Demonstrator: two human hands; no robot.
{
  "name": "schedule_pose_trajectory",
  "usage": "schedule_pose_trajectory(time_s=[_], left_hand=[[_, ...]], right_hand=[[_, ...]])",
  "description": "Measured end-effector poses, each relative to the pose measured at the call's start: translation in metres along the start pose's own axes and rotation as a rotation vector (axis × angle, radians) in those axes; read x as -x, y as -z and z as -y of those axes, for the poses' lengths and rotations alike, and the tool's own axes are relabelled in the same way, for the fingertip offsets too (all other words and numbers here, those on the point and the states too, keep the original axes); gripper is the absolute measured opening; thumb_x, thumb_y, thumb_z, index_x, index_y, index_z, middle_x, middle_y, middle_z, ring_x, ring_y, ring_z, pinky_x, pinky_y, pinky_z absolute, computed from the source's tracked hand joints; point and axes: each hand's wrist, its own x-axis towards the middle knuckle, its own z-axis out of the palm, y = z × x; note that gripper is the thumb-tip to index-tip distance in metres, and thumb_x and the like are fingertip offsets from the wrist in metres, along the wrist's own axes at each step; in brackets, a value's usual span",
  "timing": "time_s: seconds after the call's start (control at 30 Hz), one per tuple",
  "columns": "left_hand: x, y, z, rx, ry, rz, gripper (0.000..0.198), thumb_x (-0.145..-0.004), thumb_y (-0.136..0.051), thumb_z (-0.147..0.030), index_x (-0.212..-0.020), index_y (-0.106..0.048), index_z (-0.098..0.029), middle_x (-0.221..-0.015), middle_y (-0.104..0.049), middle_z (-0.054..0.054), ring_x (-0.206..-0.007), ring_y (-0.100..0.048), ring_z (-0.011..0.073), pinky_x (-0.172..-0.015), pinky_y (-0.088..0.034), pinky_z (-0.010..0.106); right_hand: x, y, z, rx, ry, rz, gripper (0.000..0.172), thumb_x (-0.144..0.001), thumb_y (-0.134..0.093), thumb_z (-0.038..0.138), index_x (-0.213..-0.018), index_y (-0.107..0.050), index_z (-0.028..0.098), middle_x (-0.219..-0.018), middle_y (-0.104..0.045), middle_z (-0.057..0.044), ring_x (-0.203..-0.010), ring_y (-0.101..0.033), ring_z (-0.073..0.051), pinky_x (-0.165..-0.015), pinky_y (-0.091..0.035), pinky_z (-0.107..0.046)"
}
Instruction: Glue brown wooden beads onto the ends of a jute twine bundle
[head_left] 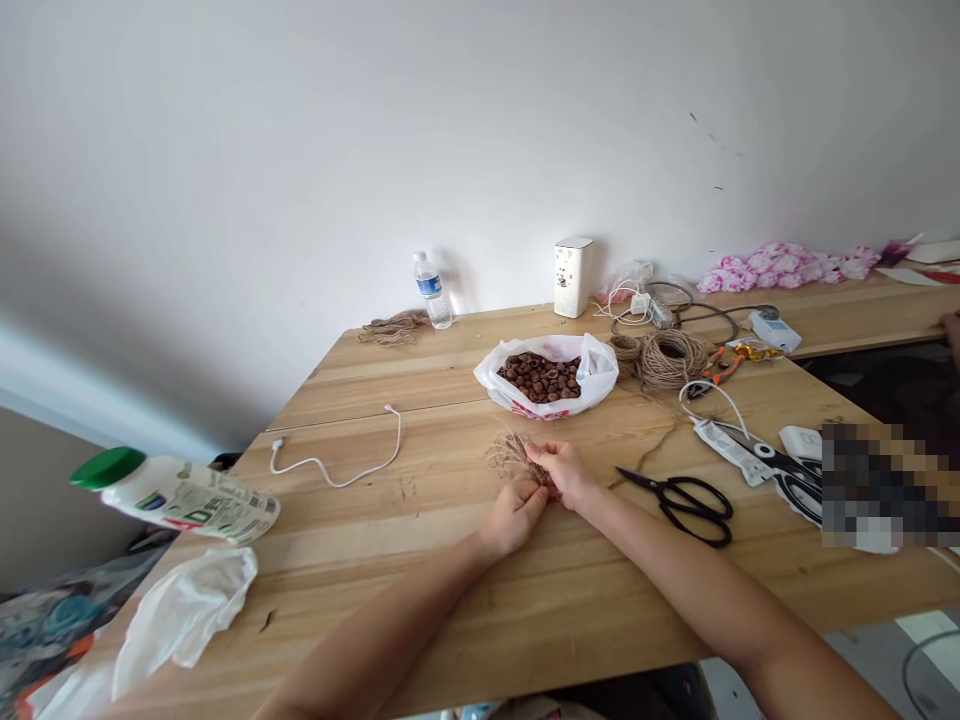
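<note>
A frayed bunch of brown twine (511,455) fans out above the table, its loose ends pointing away from me. My left hand (516,512) is closed around its lower part, thumb on top. Pressed close beside it, my right hand (561,472) pinches the same bunch from the right. Where the fingers meet, the twine is mostly hidden. Black-handled scissors (688,505) lie to the right of my hands, blades towards them. Just beyond my hands stands a white plastic bag (600,372), rolled open, full of round brown nut-like pieces (544,380).
Twine coils (671,360), orange-handled pliers (721,368) and more scissors (784,465) lie at right. A white cable (337,480), a green-capped bottle (202,500) and a plastic bag (191,605) are left. Along the wall stand a water bottle (433,295) and a white box (574,280).
</note>
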Motion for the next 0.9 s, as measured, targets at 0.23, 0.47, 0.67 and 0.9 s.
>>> schedule_pose_trajectory(time_s=[0.23, 0.47, 0.67, 0.9], left_hand=[[0.002, 0.002, 0.002, 0.053, -0.032, 0.032, 0.036, -0.083, -0.044, -0.032, -0.052, -0.051, -0.017, -0.074, -0.051, 0.005, -0.074, -0.047, 0.0162, -0.071, -0.038, 0.029], [-0.001, 0.013, -0.007, 0.12, -0.042, 0.083, 0.037, -0.083, -0.047, -0.039, -0.062, -0.064, -0.015, -0.078, -0.053, 0.007, -0.076, -0.049, 0.0177, -0.075, -0.038, 0.029], [-0.004, 0.024, -0.033, 0.658, 0.012, 0.153, 0.026, -0.074, -0.056, -0.034, -0.09, -0.066, -0.016, -0.087, -0.061, 0.007, -0.093, -0.051, 0.024, -0.088, -0.035, 0.036], [-0.003, 0.027, -0.033, 0.98, 0.191, 0.038, 0.025, -0.073, -0.064, -0.037, -0.072, -0.062, -0.012, -0.069, -0.058, 0.004, -0.067, -0.052, 0.0143, -0.071, -0.038, 0.029]], right_hand=[[0.002, -0.002, -0.002, -0.037, 0.001, 0.008, 0.042, -0.056, -0.074, 0.047, -0.057, -0.043, 0.019, -0.039, -0.039, 0.009, -0.03, -0.031, -0.005, -0.03, -0.019, -0.019], [0.018, 0.017, 0.029, 0.014, 0.176, 0.228, 0.04, -0.067, -0.067, 0.049, -0.056, -0.043, 0.018, -0.044, -0.038, 0.007, -0.036, -0.031, -0.006, -0.035, -0.027, -0.02], [0.049, 0.023, 0.054, 0.67, 0.888, 0.517, 0.018, -0.08, -0.056, 0.028, -0.066, -0.054, 0.018, -0.07, -0.055, -0.004, -0.071, -0.049, -0.017, -0.069, -0.041, -0.032], [0.059, 0.003, 0.034, 1.275, 1.255, 0.543, 0.019, -0.074, -0.059, 0.025, -0.056, -0.056, 0.018, -0.063, -0.057, -0.007, -0.075, -0.045, -0.023, -0.073, -0.038, -0.041]])
